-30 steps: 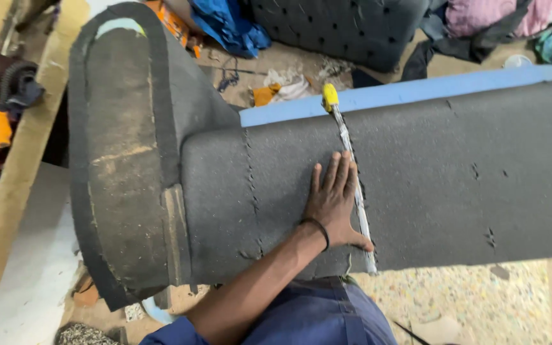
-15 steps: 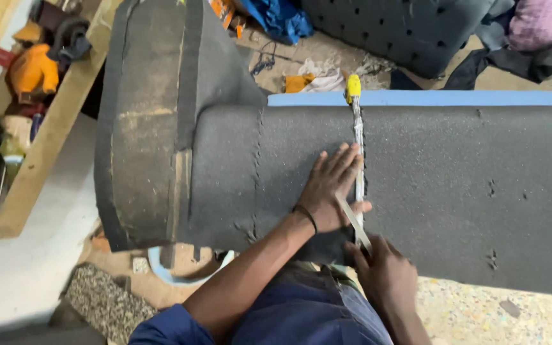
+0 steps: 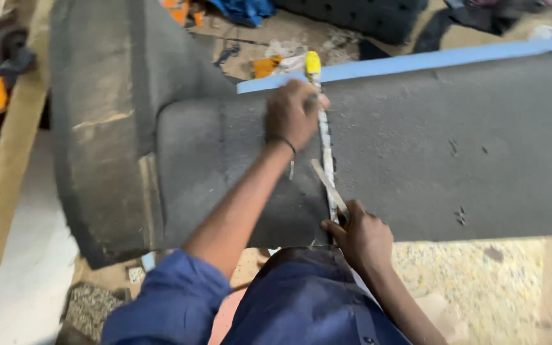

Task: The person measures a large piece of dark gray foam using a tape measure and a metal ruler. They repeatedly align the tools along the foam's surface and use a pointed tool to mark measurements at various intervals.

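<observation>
The long straightedge (image 3: 322, 137) with the yellow end lies across the dark grey foam slab (image 3: 455, 147), running from its far edge toward you. Your left hand (image 3: 294, 114) presses down on its upper part, fingers curled over it. Your right hand (image 3: 360, 235) is closed around a thin blade (image 3: 327, 185) at the near edge, its tip against the straightedge. A blue foam strip (image 3: 416, 62) borders the slab's far side.

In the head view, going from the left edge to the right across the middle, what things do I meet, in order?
Wooden beam → foam armrest → left hand → ruler → long grey foam panel.
</observation>
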